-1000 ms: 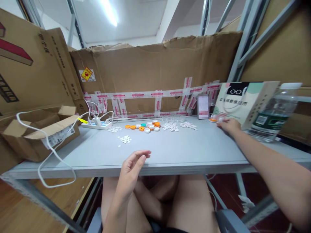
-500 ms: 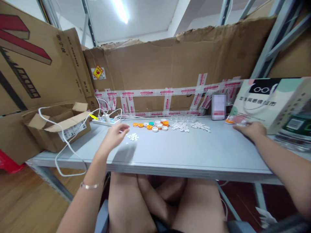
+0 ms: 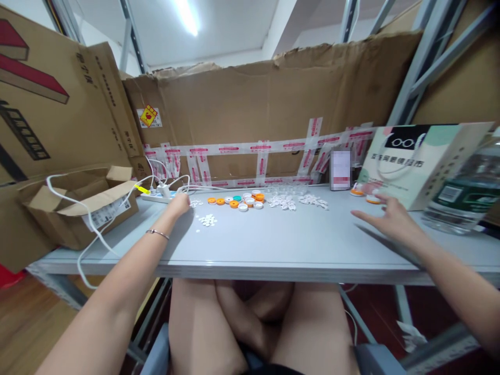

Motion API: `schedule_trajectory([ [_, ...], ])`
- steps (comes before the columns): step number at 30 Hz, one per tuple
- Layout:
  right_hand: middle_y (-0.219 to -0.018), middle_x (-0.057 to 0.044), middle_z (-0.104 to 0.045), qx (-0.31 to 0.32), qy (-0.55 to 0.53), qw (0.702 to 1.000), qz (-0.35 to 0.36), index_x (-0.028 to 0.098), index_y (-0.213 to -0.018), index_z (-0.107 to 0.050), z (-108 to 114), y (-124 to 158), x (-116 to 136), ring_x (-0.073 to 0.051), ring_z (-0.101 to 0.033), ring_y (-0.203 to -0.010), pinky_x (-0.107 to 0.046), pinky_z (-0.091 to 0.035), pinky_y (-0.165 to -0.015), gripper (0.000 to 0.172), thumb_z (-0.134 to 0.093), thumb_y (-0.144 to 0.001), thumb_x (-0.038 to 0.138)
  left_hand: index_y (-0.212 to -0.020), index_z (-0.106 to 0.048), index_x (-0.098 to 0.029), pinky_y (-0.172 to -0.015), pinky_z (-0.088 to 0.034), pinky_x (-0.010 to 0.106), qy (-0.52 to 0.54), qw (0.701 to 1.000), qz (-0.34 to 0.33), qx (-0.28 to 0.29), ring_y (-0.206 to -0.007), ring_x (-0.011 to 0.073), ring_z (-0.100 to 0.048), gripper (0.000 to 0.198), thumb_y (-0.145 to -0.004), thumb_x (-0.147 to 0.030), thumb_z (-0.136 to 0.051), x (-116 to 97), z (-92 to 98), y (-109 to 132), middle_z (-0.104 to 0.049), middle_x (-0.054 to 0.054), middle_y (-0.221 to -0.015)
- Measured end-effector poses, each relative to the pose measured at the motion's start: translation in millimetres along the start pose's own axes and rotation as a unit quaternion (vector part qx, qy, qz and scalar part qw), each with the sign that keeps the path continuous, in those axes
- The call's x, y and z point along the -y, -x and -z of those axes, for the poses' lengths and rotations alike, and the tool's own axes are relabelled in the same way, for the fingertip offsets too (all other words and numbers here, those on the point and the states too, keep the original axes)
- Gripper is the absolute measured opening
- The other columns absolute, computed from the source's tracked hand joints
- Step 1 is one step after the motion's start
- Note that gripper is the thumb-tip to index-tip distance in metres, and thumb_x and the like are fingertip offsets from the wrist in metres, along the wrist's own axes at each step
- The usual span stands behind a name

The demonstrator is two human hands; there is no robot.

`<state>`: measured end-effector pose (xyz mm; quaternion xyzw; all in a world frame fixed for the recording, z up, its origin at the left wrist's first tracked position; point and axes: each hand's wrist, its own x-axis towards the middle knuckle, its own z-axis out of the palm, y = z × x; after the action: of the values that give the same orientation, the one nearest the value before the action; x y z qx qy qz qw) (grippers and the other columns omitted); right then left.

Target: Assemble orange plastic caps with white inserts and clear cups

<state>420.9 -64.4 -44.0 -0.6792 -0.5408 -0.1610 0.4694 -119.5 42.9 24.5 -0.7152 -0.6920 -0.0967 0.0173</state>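
Observation:
My left hand (image 3: 178, 204) reaches far across the grey table (image 3: 273, 245), fingers curled over a small heap of white pieces (image 3: 194, 203) beside the power strip (image 3: 161, 197). Whether it grips any I cannot make out. A second heap of white tablets (image 3: 207, 220) lies just right of it. My right hand (image 3: 385, 217) hovers over the table with fingers spread, holding nothing, a little short of two orange-rimmed caps (image 3: 364, 195). A row of orange, white and teal caps (image 3: 242, 200) sits at the back middle, with more white pieces (image 3: 297, 201) to their right.
An open cardboard box (image 3: 74, 208) with a white cable (image 3: 91, 229) stands at the left. A printed paper bag (image 3: 420, 161) and a water bottle (image 3: 463, 192) stand at the right. Taped cardboard (image 3: 258, 114) walls the back. My bare legs are under the table.
My left hand rose from the near edge and reached to the far left heap of white pieces. My right hand drew back from the caps by the bag and spread its fingers.

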Motion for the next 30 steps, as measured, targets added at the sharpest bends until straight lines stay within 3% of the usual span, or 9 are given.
schedule_trajectory([
  [2,-0.100,-0.017,-0.060,-0.011,-0.014,0.999,0.051,0.014,-0.104,-0.055,15.7,12.8,25.4,-0.030,-0.055,-0.098,-0.044,-0.043,-0.083,0.058,-0.057,-0.064,0.056,-0.114,-0.052,-0.015,-0.081,-0.050,0.040,0.003,1.000,-0.002,-0.005,-0.097,0.0200,-0.057,0.031,-0.086,-0.030,-0.052,-1.3,6.3,2.8,-0.055,0.009,-0.113],
  [6,-0.100,-0.013,-0.064,-0.080,-0.104,0.982,0.138,0.019,-0.093,-0.060,44.8,38.1,89.9,-0.027,-0.057,-0.100,-0.044,-0.043,-0.089,0.031,-0.053,-0.074,0.043,-0.109,-0.055,-0.014,-0.081,-0.049,0.039,0.025,0.999,-0.032,-0.025,-0.095,0.0195,-0.058,0.028,-0.086,-0.031,-0.052,-19.7,29.3,22.9,-0.057,0.008,-0.109],
  [10,-0.095,-0.009,-0.066,0.038,-0.197,0.968,0.148,0.020,-0.090,-0.060,48.9,65.6,142.8,-0.023,-0.062,-0.092,-0.039,-0.047,-0.086,0.018,-0.053,-0.079,0.033,-0.081,-0.063,-0.014,-0.072,-0.048,0.026,0.086,0.984,-0.154,0.002,-0.079,0.0157,-0.061,0.016,-0.082,-0.028,-0.056,-70.8,37.6,68.1,-0.066,0.003,-0.082],
  [14,-0.090,-0.006,-0.067,0.167,-0.262,0.936,0.165,0.022,-0.088,-0.061,31.0,88.5,172.1,-0.021,-0.063,-0.086,-0.034,-0.049,-0.079,0.014,-0.053,-0.080,0.030,-0.072,-0.065,-0.017,-0.063,-0.043,0.022,0.139,0.950,-0.277,0.045,-0.069,0.0141,-0.060,0.008,-0.073,-0.023,-0.061,-127.3,17.9,110.5,-0.067,0.001,-0.072],
  [17,-0.087,-0.006,-0.068,0.247,-0.275,0.920,0.133,0.022,-0.086,-0.063,17.2,98.4,185.4,-0.020,-0.063,-0.081,-0.034,-0.050,-0.074,0.013,-0.054,-0.078,0.028,-0.068,-0.065,-0.016,-0.060,-0.041,0.024,0.170,0.934,-0.309,0.057,-0.064,0.0154,-0.059,0.008,-0.071,-0.022,-0.062,-150.7,3.3,122.6,-0.066,0.003,-0.068],
  [22,-0.083,-0.004,-0.070,0.321,-0.375,0.869,0.023,0.020,-0.091,-0.063,5.2,105.7,207.5,-0.020,-0.065,-0.076,-0.036,-0.052,-0.074,0.022,-0.062,-0.072,0.031,-0.074,-0.065,-0.015,-0.060,-0.043,0.022,0.251,0.916,-0.307,0.055,-0.065,0.0135,-0.060,0.011,-0.076,-0.021,-0.056,-156.8,4.0,127.5,-0.067,0.003,-0.069],
  [26,-0.080,-0.004,-0.071,0.309,-0.468,0.826,-0.056,0.019,-0.082,-0.063,1.8,110.6,226.4,-0.019,-0.067,-0.077,-0.034,-0.052,-0.075,0.020,-0.066,-0.069,0.034,-0.075,-0.064,-0.014,-0.057,-0.044,0.021,0.300,0.911,-0.278,0.050,-0.063,0.0133,-0.060,0.017,-0.078,-0.028,-0.056,-150.7,12.8,137.7,-0.067,0.004,-0.068],
  [30,-0.077,-0.004,-0.071,0.316,-0.558,0.760,-0.108,0.019,-0.080,-0.061,1.9,116.9,238.5,-0.019,-0.067,-0.078,-0.032,-0.052,-0.076,0.023,-0.070,-0.067,0.036,-0.075,-0.064,-0.012,-0.058,-0.048,0.021,0.364,0.890,-0.258,0.094,-0.064,0.0138,-0.063,0.023,-0.079,-0.033,-0.056,-142.2,19.0,142.6,-0.068,0.005,-0.067],
])
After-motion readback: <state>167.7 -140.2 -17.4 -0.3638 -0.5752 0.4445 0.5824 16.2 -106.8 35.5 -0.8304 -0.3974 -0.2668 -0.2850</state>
